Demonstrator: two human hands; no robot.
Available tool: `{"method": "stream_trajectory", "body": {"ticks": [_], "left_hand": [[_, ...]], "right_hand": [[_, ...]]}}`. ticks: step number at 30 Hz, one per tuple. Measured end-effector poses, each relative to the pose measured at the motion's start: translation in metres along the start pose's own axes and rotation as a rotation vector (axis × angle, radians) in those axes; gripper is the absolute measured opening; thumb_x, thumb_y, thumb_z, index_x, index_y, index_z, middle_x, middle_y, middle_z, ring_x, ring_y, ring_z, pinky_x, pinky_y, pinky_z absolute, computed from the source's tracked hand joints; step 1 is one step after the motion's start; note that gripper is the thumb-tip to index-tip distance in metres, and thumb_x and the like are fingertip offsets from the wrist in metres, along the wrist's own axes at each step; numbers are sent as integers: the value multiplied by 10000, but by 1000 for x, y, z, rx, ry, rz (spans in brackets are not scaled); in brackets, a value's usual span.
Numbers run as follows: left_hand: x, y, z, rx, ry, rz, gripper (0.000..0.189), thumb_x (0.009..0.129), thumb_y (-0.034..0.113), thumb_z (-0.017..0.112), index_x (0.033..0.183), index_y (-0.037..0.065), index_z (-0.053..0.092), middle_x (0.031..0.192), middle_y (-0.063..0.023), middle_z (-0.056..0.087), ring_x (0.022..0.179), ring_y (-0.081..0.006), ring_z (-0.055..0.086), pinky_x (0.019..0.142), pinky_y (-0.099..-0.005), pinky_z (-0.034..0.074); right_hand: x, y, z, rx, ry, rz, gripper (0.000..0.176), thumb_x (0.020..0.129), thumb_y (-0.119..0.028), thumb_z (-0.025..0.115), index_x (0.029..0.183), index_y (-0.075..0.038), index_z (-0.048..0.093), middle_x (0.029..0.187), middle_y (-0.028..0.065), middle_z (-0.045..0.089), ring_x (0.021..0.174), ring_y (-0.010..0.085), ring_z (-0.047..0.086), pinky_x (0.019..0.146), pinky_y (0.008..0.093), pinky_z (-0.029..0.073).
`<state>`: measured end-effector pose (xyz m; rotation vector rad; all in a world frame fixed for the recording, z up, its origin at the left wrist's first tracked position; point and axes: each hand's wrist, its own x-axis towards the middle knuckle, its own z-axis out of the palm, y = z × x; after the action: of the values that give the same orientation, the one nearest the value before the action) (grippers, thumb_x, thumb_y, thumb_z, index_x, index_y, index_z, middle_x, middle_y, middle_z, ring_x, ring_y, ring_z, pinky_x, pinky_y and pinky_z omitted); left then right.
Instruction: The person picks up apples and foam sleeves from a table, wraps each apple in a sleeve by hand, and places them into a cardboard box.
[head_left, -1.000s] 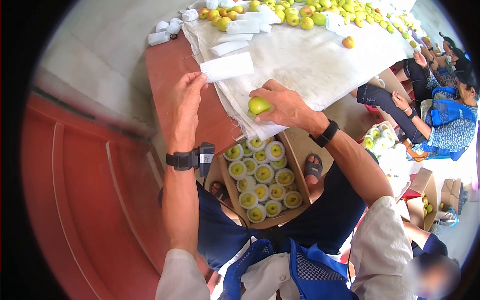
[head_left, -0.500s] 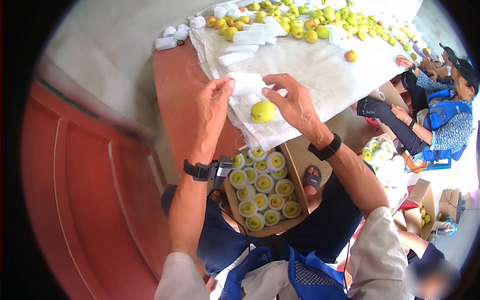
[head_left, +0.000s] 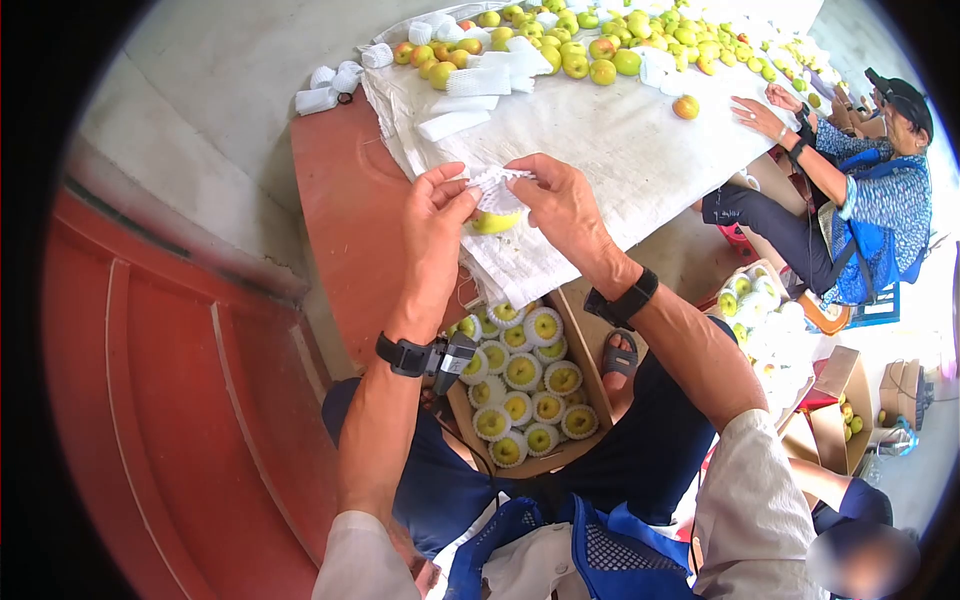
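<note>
My left hand (head_left: 437, 208) and my right hand (head_left: 562, 202) pinch opposite edges of a white foam net sleeve (head_left: 494, 192), stretched between them. Directly below it, a yellow-green apple (head_left: 495, 222) sits on the white cloth (head_left: 590, 205), its upper part covered by the sleeve in this view. Between my knees stands a cardboard box (head_left: 603, 388) packed with apples in foam nets (head_left: 522, 371). More flat foam sleeves (head_left: 478, 82) lie on the cloth beyond my hands.
Loose apples (head_left: 640, 35) are heaped along the table's far side, with a single apple (head_left: 686, 107) nearer. A co-worker (head_left: 880, 210) sits at the right. Beside them are netted apples (head_left: 752, 300) and an open carton (head_left: 830, 420). Red panels (head_left: 180, 380) stand at my left.
The sleeve has come down from above the apple to its top, and its mouth is spread wider. My view has shifted slightly. The co-worker's hand now reaches onto the cloth.
</note>
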<state>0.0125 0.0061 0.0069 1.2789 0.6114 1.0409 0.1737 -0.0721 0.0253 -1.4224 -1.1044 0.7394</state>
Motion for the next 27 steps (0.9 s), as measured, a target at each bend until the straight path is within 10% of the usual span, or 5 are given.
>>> {"method": "stream_trajectory", "body": {"ticks": [13,27], "left_hand": [[5,-13,-15,-633,-18,-476,306,1025,102,539,1313,-2,525,1278,-117,586,1159,-223,571,1028,-375,473],[5,-12,-18,-729,-190,-316,474,902,-74,582,1365,-33,494,1358,-185,514,1275,-290,510,1131,-430,417]], "right_hand": [[2,21,4,445,-34,284,153,982,-175,629,1042,-40,669,939,24,668,771,91,556,609,245,421],[13,30,-13,978,-90,313,319,1009,-49,539,1317,10,480,1179,131,634,1030,240,646,869,360,524]]}}
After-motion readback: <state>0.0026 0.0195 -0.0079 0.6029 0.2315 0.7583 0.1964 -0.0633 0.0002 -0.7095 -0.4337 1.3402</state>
